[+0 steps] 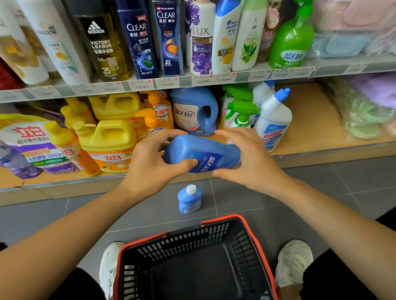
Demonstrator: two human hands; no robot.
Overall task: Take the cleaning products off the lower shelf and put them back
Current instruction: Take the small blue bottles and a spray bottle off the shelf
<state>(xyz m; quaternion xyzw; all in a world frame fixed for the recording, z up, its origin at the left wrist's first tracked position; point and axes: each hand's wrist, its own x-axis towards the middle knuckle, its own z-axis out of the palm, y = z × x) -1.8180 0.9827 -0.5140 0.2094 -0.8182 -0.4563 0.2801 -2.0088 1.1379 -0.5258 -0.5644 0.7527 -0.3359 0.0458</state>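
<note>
The left hand grips the blue bottle at one end, thumb across its front and fingers curled over the top. The right hand covers the other end; whether it clasps or merely presses is unclear. The bottle lies sideways in the air, just in front of the lower shelf.

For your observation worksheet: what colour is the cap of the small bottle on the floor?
White cap, seen in the head view.
</note>
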